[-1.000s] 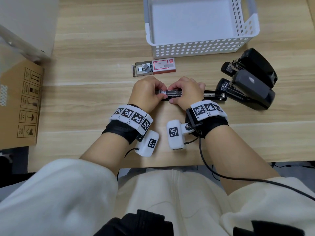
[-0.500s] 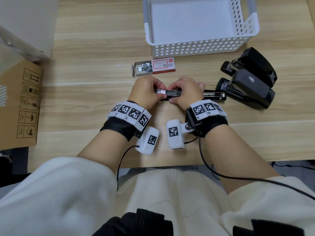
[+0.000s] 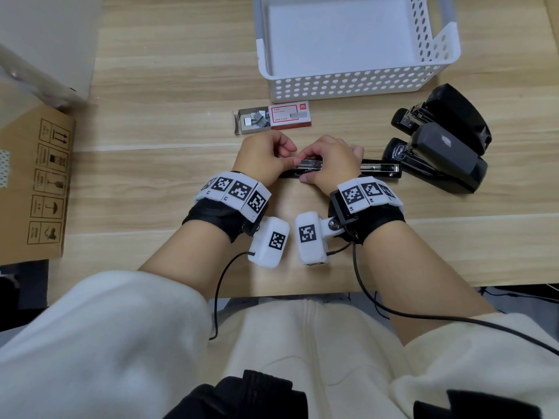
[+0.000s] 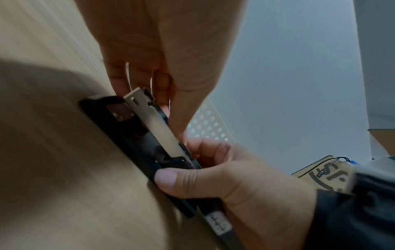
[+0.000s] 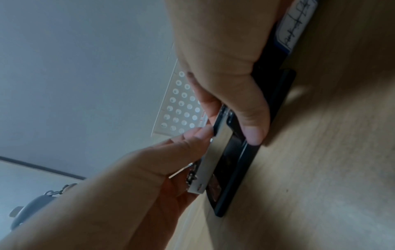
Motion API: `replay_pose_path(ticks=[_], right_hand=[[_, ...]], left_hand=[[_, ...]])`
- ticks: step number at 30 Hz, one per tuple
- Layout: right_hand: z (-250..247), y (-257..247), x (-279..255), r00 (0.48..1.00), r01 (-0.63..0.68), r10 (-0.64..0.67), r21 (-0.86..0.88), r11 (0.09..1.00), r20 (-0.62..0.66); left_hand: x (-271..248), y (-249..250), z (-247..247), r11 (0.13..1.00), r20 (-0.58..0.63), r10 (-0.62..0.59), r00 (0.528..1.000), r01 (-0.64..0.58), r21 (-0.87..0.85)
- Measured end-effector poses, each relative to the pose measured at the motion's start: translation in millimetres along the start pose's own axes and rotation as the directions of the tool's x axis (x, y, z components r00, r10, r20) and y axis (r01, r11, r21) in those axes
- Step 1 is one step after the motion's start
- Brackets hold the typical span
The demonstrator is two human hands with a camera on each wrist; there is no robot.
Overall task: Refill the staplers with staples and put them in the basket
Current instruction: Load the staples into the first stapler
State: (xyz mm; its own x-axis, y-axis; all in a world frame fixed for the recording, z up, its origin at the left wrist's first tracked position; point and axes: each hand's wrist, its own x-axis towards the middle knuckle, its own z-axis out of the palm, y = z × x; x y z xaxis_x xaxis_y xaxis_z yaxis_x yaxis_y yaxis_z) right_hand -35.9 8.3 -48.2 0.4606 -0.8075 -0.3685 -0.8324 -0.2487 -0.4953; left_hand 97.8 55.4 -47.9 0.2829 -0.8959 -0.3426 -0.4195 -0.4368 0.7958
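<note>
black stapler (image 3: pixel 338 172) laid open on the table (image 3: pixel 169 176), mid-refill.
left hand (image 3: pixel 261 160) has drawn back slightly, its fingers (image 5: pixel 192 140) now pinching the staple channel's left end; right hand (image 3: pixel 328 164) fingers (image 4: pixel 171 179) pinch the stapler's middle, so loading looks nearly seated. counted: one staple box (image 3: pixel 272 117), one empty basket (image 3: pixel 348 83), three staplers, two waiting staplers (image 3: pixel 438 137) far right.

Slim black opened stapler (image 3: pixel 379 170) flat on tabletop, lengthwise left-right, silver metal staple channel (image 4: pixel 149 118) raised above black base at left end, white handwritten label (image 5: pixel 297 28) on body. Two bulky black closed staplers (image 3: pixel 444 140) side by side right of it, touching, angled, metal noses toward left. Red-and-white cardboard staple box (image 3: pixel 272 117) open, tray slid out left, loose silver staple strips inside. White perforated plastic basket (image 3: pixel 348 84) just behind box.
</note>
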Motion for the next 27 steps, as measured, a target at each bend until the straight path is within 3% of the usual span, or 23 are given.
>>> replay_pose_path(ticks=[4,14,22,27], right_hand=[[0,0,1,1.000,-0.001,0.001,0.010,1.000,-0.004],[-1,0,0,1.000,0.003,-0.003,0.005,1.000,0.001],[-5,-2,2,0.998,0.048,-0.048,-0.018,0.999,0.036],[-3,-5,4,0.995,0.068,-0.066,-0.032,0.997,0.069]], left_hand=[[8,4,-3,0.999,0.037,-0.047,0.998,0.046,0.019],[12,5,-24,0.969,0.050,-0.005,0.999,-0.008,0.247],[6,-10,-30,0.988,-0.004,-0.056,0.998,0.056,0.143],[-3,-19,-36,0.995,0.003,-0.099,0.995,0.099,-0.033]])
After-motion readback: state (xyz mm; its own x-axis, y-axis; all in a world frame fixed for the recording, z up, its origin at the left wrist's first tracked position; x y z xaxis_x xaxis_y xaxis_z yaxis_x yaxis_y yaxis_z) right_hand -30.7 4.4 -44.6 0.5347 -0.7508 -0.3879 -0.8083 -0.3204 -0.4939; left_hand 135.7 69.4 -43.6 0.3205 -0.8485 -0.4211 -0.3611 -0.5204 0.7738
